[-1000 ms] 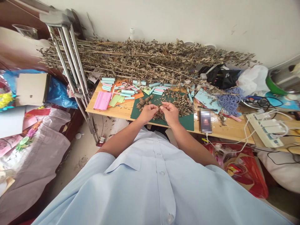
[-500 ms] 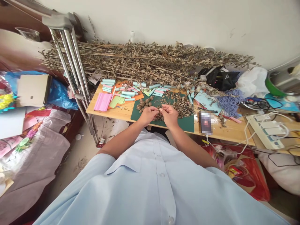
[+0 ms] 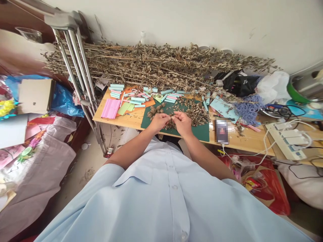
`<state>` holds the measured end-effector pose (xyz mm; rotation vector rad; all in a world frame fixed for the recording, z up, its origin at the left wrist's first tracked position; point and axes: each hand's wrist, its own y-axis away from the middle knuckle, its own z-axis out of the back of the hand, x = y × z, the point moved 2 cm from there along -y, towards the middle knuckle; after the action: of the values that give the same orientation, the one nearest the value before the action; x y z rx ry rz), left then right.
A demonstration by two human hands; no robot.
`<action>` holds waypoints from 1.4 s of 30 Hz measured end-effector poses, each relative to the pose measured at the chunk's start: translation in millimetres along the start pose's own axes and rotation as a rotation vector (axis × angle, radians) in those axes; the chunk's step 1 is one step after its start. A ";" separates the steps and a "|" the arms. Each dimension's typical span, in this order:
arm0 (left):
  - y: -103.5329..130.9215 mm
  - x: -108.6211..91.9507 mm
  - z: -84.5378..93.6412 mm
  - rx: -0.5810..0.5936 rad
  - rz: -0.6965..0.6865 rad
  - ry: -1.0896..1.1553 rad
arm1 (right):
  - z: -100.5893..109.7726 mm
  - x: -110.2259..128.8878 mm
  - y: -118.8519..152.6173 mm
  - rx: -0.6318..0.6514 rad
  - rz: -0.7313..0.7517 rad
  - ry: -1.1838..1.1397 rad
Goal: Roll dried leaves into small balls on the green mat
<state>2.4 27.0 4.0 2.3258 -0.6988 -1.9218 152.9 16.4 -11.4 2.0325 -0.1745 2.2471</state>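
Observation:
Over the green cutting mat (image 3: 202,134), my left hand (image 3: 160,122) and my right hand (image 3: 182,123) meet with their fingertips pinched close together. Whatever sits between the fingers is too small to make out. A loose heap of dried leaves (image 3: 198,114) spreads on the mat behind and right of my right hand. Just beyond my left hand lies a cluster of round balls of crumpled dried leaf (image 3: 156,110). Some leaf bits lie right below my fingertips.
Long dried leafy stalks (image 3: 151,64) run along the wall. Rolled blue and pink paper tubes (image 3: 138,99) lie behind the mat. To the right are a phone (image 3: 222,131), purple cord (image 3: 249,108) and a power strip (image 3: 286,139). Crutches (image 3: 80,77) lean at the table's left end.
My fingers have shifted only slightly, still pinched together in the same spot. The balls and the leaf heap look the same.

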 end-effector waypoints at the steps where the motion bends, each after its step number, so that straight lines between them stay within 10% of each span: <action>1: 0.0 0.3 -0.2 0.003 0.002 -0.012 | -0.1 0.4 0.4 0.012 0.004 0.014; 14: 1.1 -2.4 1.4 -0.016 0.039 -0.028 | 12.9 5.4 1.9 -0.059 -0.049 0.012; 26: -6.1 2.1 7.1 -0.063 -0.004 -0.049 | 12.6 3.7 64.8 0.406 0.155 0.420; 35: -5.6 -2.7 6.4 -0.176 0.054 -0.130 | 73.8 -20.3 53.7 0.101 0.109 0.894; 42: -8.0 0.5 5.9 -0.193 0.013 -0.134 | 49.0 -18.7 44.0 0.149 0.128 0.976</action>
<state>-0.7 35.5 -0.3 2.0907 -0.5100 -2.0537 196.0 -34.8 -25.8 0.7690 -0.0437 3.0865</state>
